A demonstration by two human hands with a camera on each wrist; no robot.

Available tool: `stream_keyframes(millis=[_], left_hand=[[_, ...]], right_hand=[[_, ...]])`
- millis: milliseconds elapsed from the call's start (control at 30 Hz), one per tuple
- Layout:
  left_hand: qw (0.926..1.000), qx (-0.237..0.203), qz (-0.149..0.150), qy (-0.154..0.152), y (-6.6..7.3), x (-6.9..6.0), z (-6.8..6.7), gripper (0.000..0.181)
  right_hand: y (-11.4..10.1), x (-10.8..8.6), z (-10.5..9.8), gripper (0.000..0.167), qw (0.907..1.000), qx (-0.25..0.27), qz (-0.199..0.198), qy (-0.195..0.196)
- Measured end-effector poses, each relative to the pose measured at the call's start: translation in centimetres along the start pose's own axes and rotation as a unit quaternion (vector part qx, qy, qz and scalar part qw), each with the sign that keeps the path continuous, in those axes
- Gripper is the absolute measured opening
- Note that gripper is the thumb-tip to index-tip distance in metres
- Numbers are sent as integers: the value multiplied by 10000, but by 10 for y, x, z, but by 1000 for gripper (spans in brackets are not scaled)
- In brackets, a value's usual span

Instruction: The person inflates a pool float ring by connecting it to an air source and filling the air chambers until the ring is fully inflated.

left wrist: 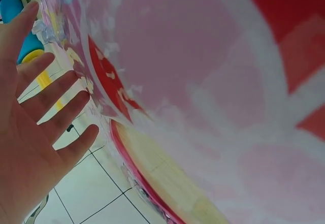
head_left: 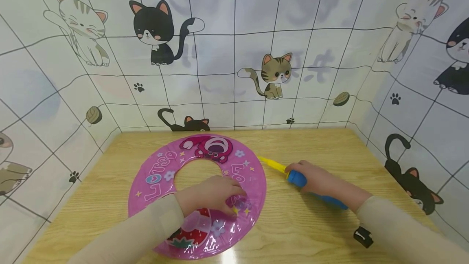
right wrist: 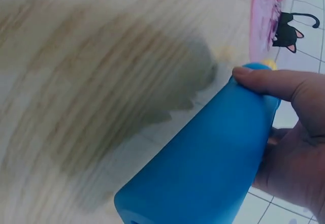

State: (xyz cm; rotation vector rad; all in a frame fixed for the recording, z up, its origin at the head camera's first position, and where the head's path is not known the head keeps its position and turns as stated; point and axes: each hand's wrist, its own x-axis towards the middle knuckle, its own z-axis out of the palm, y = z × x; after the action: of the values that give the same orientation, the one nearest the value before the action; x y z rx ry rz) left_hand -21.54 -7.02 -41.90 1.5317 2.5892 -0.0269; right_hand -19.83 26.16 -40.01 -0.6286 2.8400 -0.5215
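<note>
A pink swim ring printed with a bear, strawberries and lettering lies on the wooden table, left of centre. Over its right side, near the hole, is my left hand. The left wrist view shows that hand's fingers spread and fairly straight beside the ring's glossy pink surface. To the right of the ring, my right hand grips a blue hand air pump with a yellow nozzle pointing toward the ring. In the right wrist view, the thumb lies along the narrower end of the pump's blue body.
Cat-printed white sheeting rises behind the table and along both sides. Below the right sleeve is a small black object, its kind unclear.
</note>
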Motion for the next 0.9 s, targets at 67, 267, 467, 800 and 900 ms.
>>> stream_keyframes(millis=[67,267,467,800,900], left_hand=[[9998,-178,-62,24,0,1,0,57],[9961,-787,-394,13,3,2,-1,54],[9910,-1128,-710,83,6,6,3,49],[9857,-1479,-781,193,7,8,4,34],[9856,-1509,-722,246,7,8,5,30]], right_hand=[[2,-2,-4,64,9998,116,-180,-27],[5,-6,-18,60,9980,308,-448,-312],[8,-14,-27,60,9939,404,-650,-791],[-5,-25,-42,61,9859,570,-931,-1268],[-11,-25,-44,61,9850,469,-1006,-1323]])
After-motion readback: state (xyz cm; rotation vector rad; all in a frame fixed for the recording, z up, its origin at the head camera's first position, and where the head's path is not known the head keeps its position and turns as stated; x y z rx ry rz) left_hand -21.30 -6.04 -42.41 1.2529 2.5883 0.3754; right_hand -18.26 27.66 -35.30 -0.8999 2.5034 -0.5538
